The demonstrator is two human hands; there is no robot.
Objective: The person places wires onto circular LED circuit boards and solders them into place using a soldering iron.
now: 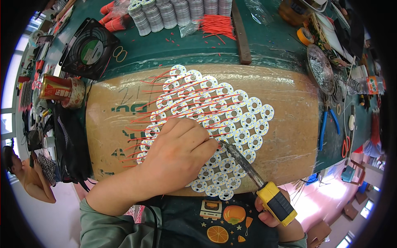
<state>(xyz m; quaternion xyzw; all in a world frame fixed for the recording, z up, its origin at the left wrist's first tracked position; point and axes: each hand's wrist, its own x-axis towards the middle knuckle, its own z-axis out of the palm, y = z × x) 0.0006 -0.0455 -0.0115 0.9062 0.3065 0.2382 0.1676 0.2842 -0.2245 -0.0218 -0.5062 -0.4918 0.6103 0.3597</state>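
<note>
Left hand [180, 151] above white ring-shaped discs [242, 131]; right hand [268, 218] with one soldering iron [276, 202].

Left: bare, fingers curled narrow; whether their tips pinch anything, I cannot tell. Right: wrapped round the iron's yellow-and-black handle, the metal shaft slanting up to just beside my left fingertips; contact unclear. Discs: many, in slanting rows, beneath and around my left hand, on a brown board [285, 107]. Red wires [136, 139]: across the discs, ends fanning out left of my left hand. Beyond that hand: stacked discs [167, 16], a heap of short red lengths [217, 27]; beyond and leftward, a black fan [89, 51]. Beyond my right hand, farther right: blue-handled pliers [321, 134], orange-handled scissors [345, 148].
</note>
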